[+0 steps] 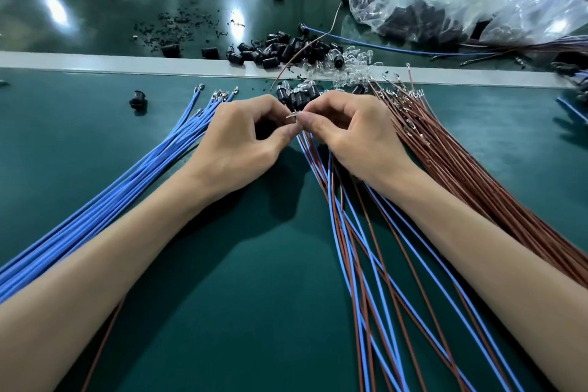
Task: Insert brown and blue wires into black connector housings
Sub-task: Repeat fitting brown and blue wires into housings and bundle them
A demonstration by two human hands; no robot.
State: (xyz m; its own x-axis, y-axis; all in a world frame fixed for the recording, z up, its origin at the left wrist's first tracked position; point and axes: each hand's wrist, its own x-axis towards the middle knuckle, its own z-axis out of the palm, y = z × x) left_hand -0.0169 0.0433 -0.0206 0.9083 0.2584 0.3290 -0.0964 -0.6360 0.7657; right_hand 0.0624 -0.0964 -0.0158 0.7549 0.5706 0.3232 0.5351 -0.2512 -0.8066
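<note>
Head view: fingers [286, 134] pinch a silvery terminal [292, 115] amid blue wires [127, 188], brown wires [477, 175].

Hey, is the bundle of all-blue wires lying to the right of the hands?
No, the blue wire bundle lies left of the left hand, while the brown wire bundle lies right of the right hand.
</note>
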